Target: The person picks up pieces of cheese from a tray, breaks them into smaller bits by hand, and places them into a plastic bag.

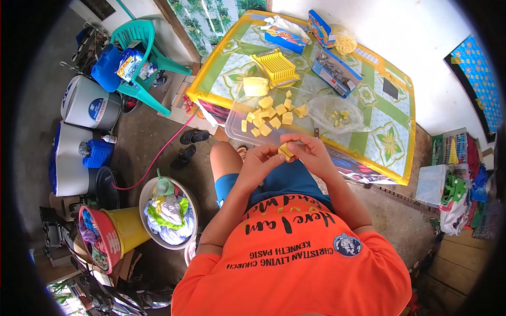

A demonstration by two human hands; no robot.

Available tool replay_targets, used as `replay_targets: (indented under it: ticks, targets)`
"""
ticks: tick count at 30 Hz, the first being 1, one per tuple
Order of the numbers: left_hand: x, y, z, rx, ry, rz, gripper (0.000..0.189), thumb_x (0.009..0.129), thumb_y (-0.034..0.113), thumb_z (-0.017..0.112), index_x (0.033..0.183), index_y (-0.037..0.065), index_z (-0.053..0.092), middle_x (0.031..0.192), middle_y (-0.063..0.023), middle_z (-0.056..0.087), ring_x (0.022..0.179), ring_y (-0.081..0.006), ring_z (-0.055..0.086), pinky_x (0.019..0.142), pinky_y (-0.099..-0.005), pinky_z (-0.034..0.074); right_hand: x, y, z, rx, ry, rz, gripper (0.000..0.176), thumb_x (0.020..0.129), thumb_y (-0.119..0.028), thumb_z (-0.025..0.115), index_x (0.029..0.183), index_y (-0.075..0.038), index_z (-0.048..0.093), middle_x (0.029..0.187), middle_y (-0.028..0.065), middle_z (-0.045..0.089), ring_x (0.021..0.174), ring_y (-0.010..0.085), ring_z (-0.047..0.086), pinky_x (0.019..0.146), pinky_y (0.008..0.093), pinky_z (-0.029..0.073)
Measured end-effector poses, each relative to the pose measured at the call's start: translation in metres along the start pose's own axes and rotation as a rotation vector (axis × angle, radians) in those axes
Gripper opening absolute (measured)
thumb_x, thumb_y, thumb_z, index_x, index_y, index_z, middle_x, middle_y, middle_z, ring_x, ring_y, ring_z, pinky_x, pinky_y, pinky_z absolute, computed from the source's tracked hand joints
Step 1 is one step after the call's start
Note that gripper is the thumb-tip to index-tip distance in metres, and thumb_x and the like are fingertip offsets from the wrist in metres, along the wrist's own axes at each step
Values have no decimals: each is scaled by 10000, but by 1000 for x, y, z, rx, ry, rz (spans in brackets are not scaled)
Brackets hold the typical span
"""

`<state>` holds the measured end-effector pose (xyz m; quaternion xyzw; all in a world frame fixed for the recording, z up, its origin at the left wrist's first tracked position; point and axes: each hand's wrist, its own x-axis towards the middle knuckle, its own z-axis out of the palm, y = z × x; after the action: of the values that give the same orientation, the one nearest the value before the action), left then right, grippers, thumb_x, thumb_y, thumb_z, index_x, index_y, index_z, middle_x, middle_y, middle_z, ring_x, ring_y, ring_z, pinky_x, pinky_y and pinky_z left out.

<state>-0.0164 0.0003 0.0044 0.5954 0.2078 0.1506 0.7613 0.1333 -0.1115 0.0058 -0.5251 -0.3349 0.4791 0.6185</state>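
Observation:
My left hand and my right hand meet in front of my lap at the table's near edge. Between their fingertips they pinch a small yellow block, partly covered by the fingers. Just beyond, a clear plastic tray holds several loose yellow blocks. A larger pale yellow block sits at its far side, against a yellow slotted rack. To the right lies a clear plastic bag with small yellow pieces in it.
The patterned table also bears an open blue box, another blue box and a bag of pale pieces. On my left are a green chair, a laundry basin and a pink hose.

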Motion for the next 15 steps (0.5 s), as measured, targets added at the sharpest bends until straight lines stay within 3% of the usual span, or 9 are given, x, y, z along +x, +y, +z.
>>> replay_targets:
  ticks: [3, 9, 12, 15]
  targets:
    - [-1, 4, -2, -39, -21, -82, 263, 877, 132, 633, 1090, -23, 622, 916, -38, 649, 789, -72, 554, 723, -217, 449, 2, -5, 1, 35, 65, -38, 263, 964, -168, 518, 1159, -3, 582, 1046, 75, 623, 849, 100, 601, 726, 252, 516]
    - [3, -8, 0, -192, 24, 39, 282, 871, 75, 602, 1142, -4, 614, 857, -33, 631, 749, -94, 574, 666, -223, 455, 6, 4, -10, 470, 65, 102, 285, 975, -171, 483, 1222, -44, 544, 1076, 61, 615, 885, 144, 617, 738, 284, 534]
    - [4, -6, 5, -166, 60, 58, 310, 865, 49, 612, 1169, -7, 601, 922, -40, 623, 770, -92, 570, 675, -229, 466, 3, -2, -5, 610, 31, 216, 299, 959, -144, 510, 1241, -44, 506, 1089, 63, 596, 915, 152, 610, 754, 294, 531]
    - [6, -14, 5, -77, 64, 148, 319, 861, 44, 625, 1174, -10, 596, 986, -44, 615, 790, -88, 566, 683, -236, 476, 2, 9, 1, 485, -22, 96, 320, 928, -112, 561, 1229, -29, 490, 1099, 67, 573, 937, 145, 601, 764, 296, 527]
